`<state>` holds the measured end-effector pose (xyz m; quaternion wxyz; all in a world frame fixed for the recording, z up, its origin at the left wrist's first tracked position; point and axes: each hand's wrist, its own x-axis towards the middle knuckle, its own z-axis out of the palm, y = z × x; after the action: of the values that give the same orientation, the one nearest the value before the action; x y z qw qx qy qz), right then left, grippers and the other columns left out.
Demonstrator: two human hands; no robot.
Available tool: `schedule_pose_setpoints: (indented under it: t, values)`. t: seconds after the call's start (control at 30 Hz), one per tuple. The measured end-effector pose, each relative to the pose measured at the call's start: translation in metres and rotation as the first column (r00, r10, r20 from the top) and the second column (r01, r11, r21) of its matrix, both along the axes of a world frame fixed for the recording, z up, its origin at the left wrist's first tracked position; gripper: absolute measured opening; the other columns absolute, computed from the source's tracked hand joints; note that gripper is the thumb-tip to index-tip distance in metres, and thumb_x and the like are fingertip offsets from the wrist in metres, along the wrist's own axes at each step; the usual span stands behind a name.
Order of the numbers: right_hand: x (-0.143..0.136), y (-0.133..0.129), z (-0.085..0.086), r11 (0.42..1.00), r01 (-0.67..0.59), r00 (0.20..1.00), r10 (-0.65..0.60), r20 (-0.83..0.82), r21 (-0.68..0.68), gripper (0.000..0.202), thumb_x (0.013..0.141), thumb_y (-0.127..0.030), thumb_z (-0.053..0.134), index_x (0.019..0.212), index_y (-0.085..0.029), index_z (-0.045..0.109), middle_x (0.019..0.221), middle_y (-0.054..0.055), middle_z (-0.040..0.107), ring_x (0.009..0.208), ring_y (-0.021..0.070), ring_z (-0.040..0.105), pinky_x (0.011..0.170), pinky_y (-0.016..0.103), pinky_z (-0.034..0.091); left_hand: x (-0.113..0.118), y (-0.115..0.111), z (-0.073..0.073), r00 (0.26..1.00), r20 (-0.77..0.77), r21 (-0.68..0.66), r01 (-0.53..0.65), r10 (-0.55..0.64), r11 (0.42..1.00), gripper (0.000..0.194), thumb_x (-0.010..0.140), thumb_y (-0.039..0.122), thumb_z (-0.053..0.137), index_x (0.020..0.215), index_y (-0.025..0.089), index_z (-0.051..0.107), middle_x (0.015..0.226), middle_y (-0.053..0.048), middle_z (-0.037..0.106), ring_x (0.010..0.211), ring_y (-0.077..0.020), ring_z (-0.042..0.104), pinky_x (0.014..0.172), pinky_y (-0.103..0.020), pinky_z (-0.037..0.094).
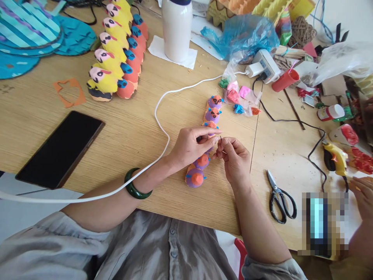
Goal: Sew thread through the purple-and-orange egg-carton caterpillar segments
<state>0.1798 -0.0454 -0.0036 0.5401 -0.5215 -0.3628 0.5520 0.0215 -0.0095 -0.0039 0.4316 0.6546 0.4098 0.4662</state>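
Observation:
A row of purple and orange clay figures with blue bits lies on the wooden table, running away from me. Dark marks show on the far figures; the nearest two have plain orange tops. Over the middle of the row, my right hand pinches a tiny dark piece between thumb and fingertips. My left hand is beside it from the left, fingers stretched towards the piece, thumb below them, touching or nearly touching it. Both hands hide the middle figures in part.
A white cable crosses the table and passes over my left forearm. Scissors lie right of my right forearm, a phone at left. Clay packets, a white bottle and yellow figures stand beyond. Another person's hand is far right.

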Motion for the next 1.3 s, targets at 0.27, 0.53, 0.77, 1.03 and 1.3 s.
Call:
schedule_pose_setpoints:
  t: [0.27, 0.53, 0.77, 1.03, 1.3]
  values:
    - [-0.0004, 0.0006, -0.0004, 1.000, 0.016, 1.000, -0.016, -0.008, -0.009, 0.030, 0.076, -0.048, 0.084, 0.075, -0.021, 0.070, 0.067, -0.004, 0.062, 0.055, 0.0088, 0.056, 0.055, 0.025, 0.057, 0.0003, 0.0030, 0.0007, 0.999, 0.054, -0.148, 0.018, -0.010, 0.989, 0.027, 0.089, 0.035, 0.070, 0.105, 0.018, 0.083, 0.071, -0.001, 0.074, 0.063, -0.0121, 0.062, 0.057, -0.022, 0.047]
    - [-0.0007, -0.0010, -0.0002, 1.000, -0.024, 1.000, 0.024, 0.020, -0.001, 0.031, 0.085, -0.050, 0.076, 0.077, -0.021, 0.071, 0.069, -0.004, 0.062, 0.055, 0.0081, 0.056, 0.056, 0.024, 0.054, 0.0024, 0.0037, 0.0014, 0.990, 0.139, -0.141, 0.012, 0.008, 0.990, 0.018, 0.086, 0.033, 0.073, 0.087, 0.016, 0.081, 0.074, -0.002, 0.076, 0.066, -0.0121, 0.065, 0.063, -0.022, 0.051]
    - [-0.0007, -0.0011, -0.0008, 1.000, -0.005, 0.997, 0.003, 0.080, 0.020, 0.028, 0.080, -0.047, 0.082, 0.079, -0.021, 0.071, 0.069, -0.004, 0.064, 0.055, 0.0086, 0.058, 0.055, 0.024, 0.056, 0.0013, 0.0032, 0.0035, 0.994, 0.105, -0.177, 0.032, -0.014, 0.984, 0.019, 0.087, 0.033, 0.072, 0.091, 0.017, 0.082, 0.081, -0.003, 0.080, 0.074, -0.0148, 0.070, 0.068, -0.024, 0.055]
    - [0.0001, -0.0012, -0.0004, 0.999, 0.035, 0.996, -0.036, 0.084, 0.019, 0.027, 0.081, -0.046, 0.082, 0.078, -0.021, 0.070, 0.066, -0.004, 0.063, 0.053, 0.0082, 0.057, 0.053, 0.023, 0.053, 0.0010, 0.0020, 0.0019, 0.994, 0.101, -0.238, 0.055, -0.031, 0.970, 0.029, 0.091, 0.038, 0.069, 0.103, 0.016, 0.083, 0.089, -0.005, 0.082, 0.080, -0.0165, 0.073, 0.068, -0.024, 0.056]
    - [0.0008, -0.0015, -0.0024, 0.999, -0.045, 0.997, 0.044, 0.064, 0.012, 0.030, 0.086, -0.049, 0.076, 0.074, -0.021, 0.071, 0.069, -0.002, 0.066, 0.056, 0.0089, 0.059, 0.057, 0.025, 0.054, 0.0022, 0.0032, 0.0010, 0.983, 0.175, -0.223, 0.090, -0.051, 0.971, 0.017, 0.086, 0.031, 0.074, 0.088, 0.016, 0.082, 0.077, -0.002, 0.078, 0.069, -0.0125, 0.068, 0.065, -0.022, 0.054]
